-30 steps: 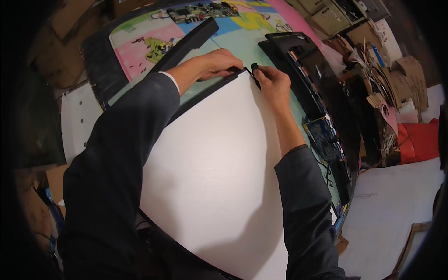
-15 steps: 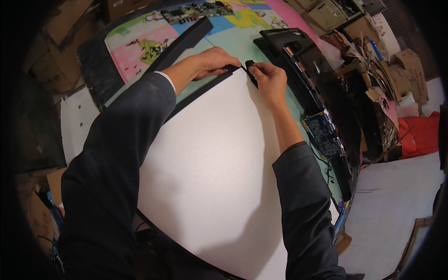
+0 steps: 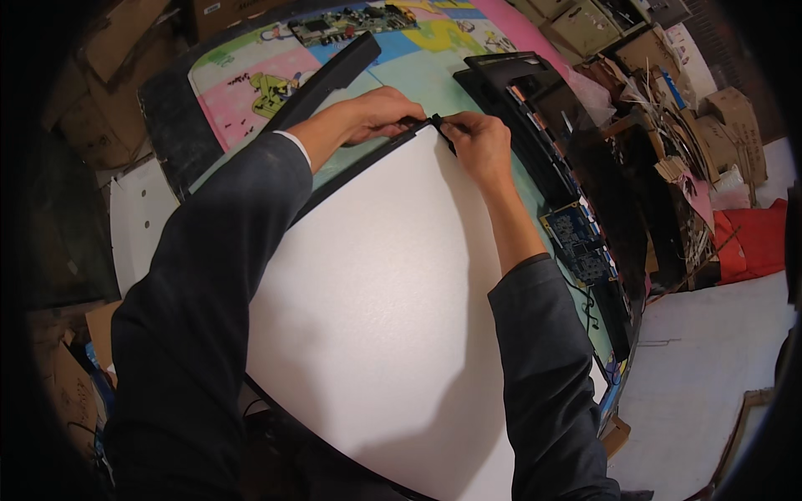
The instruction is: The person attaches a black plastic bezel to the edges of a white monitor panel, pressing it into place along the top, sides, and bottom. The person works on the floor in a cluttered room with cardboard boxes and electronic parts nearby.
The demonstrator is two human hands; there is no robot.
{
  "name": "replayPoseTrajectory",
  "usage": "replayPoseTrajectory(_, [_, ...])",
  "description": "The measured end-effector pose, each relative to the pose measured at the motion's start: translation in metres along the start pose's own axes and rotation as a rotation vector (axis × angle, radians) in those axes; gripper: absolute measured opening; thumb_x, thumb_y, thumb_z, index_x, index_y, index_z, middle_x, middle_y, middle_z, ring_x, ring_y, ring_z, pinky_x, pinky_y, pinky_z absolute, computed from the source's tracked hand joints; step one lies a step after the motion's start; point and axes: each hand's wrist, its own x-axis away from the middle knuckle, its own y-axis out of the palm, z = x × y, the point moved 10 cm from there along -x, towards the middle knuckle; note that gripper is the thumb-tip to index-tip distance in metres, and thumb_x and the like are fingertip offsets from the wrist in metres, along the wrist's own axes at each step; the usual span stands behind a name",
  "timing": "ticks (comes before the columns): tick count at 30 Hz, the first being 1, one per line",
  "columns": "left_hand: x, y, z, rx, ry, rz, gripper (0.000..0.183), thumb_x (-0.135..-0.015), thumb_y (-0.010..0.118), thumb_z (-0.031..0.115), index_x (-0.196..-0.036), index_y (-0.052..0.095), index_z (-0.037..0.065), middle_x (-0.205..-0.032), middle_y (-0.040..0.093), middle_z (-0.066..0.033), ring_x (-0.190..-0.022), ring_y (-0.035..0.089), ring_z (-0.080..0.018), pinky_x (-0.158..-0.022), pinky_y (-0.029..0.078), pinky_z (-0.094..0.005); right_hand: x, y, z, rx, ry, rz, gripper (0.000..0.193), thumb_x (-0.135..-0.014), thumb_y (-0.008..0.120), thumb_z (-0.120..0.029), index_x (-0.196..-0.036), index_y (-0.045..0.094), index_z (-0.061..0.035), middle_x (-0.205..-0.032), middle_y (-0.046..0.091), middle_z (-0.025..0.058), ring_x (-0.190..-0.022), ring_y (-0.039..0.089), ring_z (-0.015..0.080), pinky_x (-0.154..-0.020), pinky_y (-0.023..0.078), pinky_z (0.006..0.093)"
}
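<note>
A large white display panel (image 3: 376, 275) lies in front of me, its far corner pointing away. Along its far-left edge runs a black frame strip (image 3: 351, 172). My left hand (image 3: 383, 113) is curled over this strip near the corner, its fingertips closed on it and partly hidden. At the corner itself, my right hand (image 3: 483, 144) pinches a black edge strip (image 3: 436, 122) between thumb and fingers. That strip's end touches or nearly touches the left one; most of it is hidden under the right hand.
Beyond my left forearm lies a loose black bar (image 3: 334, 79) on the patterned tabletop (image 3: 221, 104). A green circuit board (image 3: 355, 23) sits at the far end. To the right are black frame parts (image 3: 510, 117) and a blue circuit board (image 3: 576, 242) with wires. Cardboard scraps (image 3: 727, 125) pile beyond.
My right hand has shifted slightly left and down, bringing the black edge strip's end lower against the corner. My left hand has barely moved.
</note>
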Motion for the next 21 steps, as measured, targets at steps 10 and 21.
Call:
replayPoseTrajectory(10, [0.012, 0.003, 0.008, -0.008, 0.026, -0.04, 0.015, -0.092, 0.065, 0.019, -0.084, 0.065, 0.006, -0.079, 0.061, 0.0047, -0.066, 0.052, 0.001, -0.054, 0.044, -0.0126, 0.0, 0.006, -0.005, 0.1, -0.103, 0.059, 0.013, -0.082, 0.068, -0.009, -0.092, 0.077, -0.0077, -0.083, 0.07, 0.0178, -0.076, 0.068, 0.035, -0.072, 0.053, 0.0406])
replayPoseTrajectory(21, [0.004, 0.002, 0.003, 0.046, 0.022, -0.031, 0.01, -0.091, 0.063, 0.017, -0.086, 0.063, 0.008, -0.081, 0.059, 0.0044, -0.069, 0.053, -0.0019, -0.058, 0.046, -0.0154, -0.001, 0.009, -0.012, 0.234, -0.023, 0.008, 0.015, -0.083, 0.066, -0.012, -0.093, 0.077, -0.0125, -0.088, 0.071, 0.0159, -0.083, 0.067, 0.0357, -0.076, 0.053, 0.0433])
